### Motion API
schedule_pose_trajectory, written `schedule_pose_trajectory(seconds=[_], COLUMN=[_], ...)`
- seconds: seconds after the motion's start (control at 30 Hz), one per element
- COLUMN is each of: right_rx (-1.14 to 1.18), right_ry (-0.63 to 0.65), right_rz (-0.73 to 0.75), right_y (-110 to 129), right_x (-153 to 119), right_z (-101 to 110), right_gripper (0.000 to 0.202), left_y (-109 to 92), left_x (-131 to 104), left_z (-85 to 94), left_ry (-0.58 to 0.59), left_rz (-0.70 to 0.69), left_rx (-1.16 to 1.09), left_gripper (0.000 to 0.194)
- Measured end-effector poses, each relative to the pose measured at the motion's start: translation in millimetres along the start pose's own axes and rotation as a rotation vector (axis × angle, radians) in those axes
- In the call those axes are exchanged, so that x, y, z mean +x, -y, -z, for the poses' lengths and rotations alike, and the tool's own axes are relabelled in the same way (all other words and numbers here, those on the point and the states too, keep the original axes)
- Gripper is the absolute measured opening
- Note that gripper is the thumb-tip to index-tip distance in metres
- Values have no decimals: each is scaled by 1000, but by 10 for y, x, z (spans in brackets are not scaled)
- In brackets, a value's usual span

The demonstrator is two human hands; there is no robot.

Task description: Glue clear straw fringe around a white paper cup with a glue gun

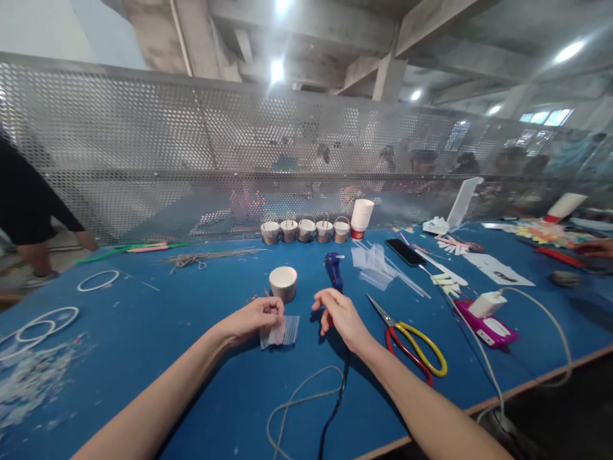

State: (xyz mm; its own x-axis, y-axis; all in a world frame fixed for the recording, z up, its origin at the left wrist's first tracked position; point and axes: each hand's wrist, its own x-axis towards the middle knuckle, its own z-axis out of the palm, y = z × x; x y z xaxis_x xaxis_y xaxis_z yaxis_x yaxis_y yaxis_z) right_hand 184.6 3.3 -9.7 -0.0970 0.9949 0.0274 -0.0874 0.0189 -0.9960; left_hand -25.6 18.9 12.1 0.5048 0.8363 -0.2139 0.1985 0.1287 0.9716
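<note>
Blue-topped flat bench: carries the things in reach; its bare near part looks a sound surface for keeping thin work flat.
Left hand: fingers drawn together, pinching the upper left part of a clear, ribbed rectangle of thin plastic; a light fingertip hold should avoid creases.
Right hand: loosely half-curled, nothing visibly gripped, near a blue pistol-shaped glue gun; well placed to steady the plastic's free edge.
Glue gun: just beyond the right hand; its nozzle is best kept away from fingertips.
White-rimmed, grey-sided round cup: upright, just beyond the left hand.
Plastic: between the hands, see-through, finely lined; one sheet or several strips, I cannot tell.
</note>
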Motion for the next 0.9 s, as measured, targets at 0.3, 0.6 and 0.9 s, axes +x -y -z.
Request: schedule_pose_trajectory(seconds=[0.3, 0.6, 0.9], right_rx=[-250, -546, -815], right_ry=[71, 131, 204], right_rz=[132, 319, 516], right_y=[552, 844, 136], right_x=[-194, -193, -418], right_z=[-55, 28, 5], right_gripper=[20, 10, 14], left_y=[-145, -693, -781], left_x=[-64, 205, 1184], left_z=[243, 775, 870], left_ry=[-87, -488, -701], left_rz=[-48, -141, -124], left_rx=[160, 562, 1106], left_gripper=[11, 22, 31])
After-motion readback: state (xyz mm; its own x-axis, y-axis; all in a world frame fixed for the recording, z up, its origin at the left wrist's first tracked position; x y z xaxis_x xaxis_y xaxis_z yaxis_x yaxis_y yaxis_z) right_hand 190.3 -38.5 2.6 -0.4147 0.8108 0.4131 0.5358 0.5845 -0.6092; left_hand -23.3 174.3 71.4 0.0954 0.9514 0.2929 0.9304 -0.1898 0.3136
